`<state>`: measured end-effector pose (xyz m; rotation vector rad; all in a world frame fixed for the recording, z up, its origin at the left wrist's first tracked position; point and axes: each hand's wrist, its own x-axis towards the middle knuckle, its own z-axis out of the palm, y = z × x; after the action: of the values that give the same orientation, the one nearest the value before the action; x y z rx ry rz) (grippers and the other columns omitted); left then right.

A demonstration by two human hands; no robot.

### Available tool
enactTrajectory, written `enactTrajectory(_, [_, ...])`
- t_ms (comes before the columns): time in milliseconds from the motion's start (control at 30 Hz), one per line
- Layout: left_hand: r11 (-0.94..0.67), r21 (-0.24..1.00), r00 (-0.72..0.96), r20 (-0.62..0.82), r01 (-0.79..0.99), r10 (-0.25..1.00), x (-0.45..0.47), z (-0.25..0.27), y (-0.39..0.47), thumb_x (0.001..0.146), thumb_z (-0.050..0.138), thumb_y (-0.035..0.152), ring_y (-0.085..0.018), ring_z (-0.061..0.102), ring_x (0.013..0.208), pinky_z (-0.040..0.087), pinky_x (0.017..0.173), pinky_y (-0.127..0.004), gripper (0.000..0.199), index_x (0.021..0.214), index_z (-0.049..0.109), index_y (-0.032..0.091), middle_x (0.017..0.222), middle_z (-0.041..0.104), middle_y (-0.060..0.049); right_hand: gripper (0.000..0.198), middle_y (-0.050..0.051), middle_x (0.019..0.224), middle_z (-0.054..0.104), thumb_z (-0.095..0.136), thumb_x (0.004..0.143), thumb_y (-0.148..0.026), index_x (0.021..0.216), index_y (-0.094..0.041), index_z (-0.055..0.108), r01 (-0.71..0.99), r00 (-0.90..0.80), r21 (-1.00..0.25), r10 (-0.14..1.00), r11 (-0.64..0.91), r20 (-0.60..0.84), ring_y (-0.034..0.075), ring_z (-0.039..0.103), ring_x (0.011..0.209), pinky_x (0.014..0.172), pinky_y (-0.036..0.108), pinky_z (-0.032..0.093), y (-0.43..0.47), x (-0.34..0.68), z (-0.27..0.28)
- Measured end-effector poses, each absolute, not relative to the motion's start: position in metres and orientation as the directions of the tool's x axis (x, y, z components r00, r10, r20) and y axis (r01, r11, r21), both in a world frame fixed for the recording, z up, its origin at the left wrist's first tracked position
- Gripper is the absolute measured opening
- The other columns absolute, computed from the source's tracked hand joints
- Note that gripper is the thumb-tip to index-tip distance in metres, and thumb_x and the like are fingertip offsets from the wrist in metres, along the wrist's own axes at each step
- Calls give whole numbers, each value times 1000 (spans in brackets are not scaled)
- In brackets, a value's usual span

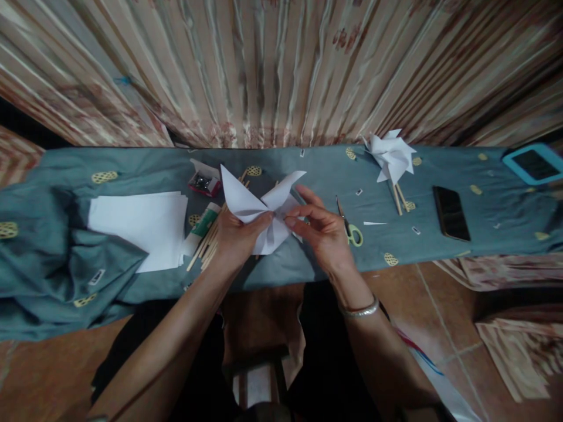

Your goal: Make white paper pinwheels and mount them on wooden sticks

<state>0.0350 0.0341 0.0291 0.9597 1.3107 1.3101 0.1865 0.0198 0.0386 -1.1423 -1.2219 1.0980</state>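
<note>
A white paper pinwheel (271, 233), its blades folded toward the middle, is held above the cloth between both hands. My left hand (240, 234) grips it from the left, thumb pressed on the centre. My right hand (323, 231) is at its right side, thumb and forefinger pinched close to the centre; whether something small sits between those fingertips I cannot make out. Beside my left hand lie several thin wooden sticks (210, 243) and a green and white glue stick (206, 221). Scissors (352, 230) with light green handles rest right of my right hand.
White paper sheets (141, 225) are stacked at left, partly under bunched cloth. An open small box (204, 180) holds shiny little pieces. Finished-looking pinwheels (391, 153) on sticks, a phone (451, 212) and a blue-framed device (534, 164) lie at right. A pleated curtain (281, 70) hangs behind.
</note>
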Motion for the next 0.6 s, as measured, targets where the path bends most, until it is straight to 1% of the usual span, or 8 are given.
enactTrajectory(67, [87,991,-168,-104,-104,980,35,30,34,60,80,27,-15,63,65,51,61,-25,19,73,70,17,73,70,1,6,0,136,60,79,72,-27,77,-27,76,-16,31,-996,996,84,84,24,46,136,115,43,34,21,183,36])
enactTrajectory(167, [84,990,-158,-102,-115,982,36,30,33,60,80,26,-15,64,66,52,62,-25,20,75,71,16,74,71,1,6,0,132,62,80,72,-27,77,-27,76,-23,29,-998,998,63,63,24,44,138,116,43,32,22,183,33])
enactTrajectory(300, [83,988,-157,-104,-130,982,36,32,31,59,80,25,-14,63,66,52,62,-24,21,76,71,16,73,71,0,6,1,130,63,79,72,-26,77,-28,77,-37,27,-998,999,46,45,23,41,140,115,42,33,22,182,32])
enactTrajectory(467, [75,987,-157,-97,-141,983,36,34,29,59,80,24,-14,63,66,51,62,-24,21,75,69,16,74,70,0,7,0,130,63,80,70,-24,76,-28,77,-80,23,-996,999,32,30,24,45,136,115,42,32,21,181,33])
enactTrajectory(600, [73,986,-157,-96,-149,983,36,33,29,58,81,25,-14,63,66,51,62,-25,23,74,69,15,74,70,0,7,1,131,63,80,70,-25,76,-28,77,-101,27,-995,1000,7,4,24,45,136,113,41,34,21,180,33])
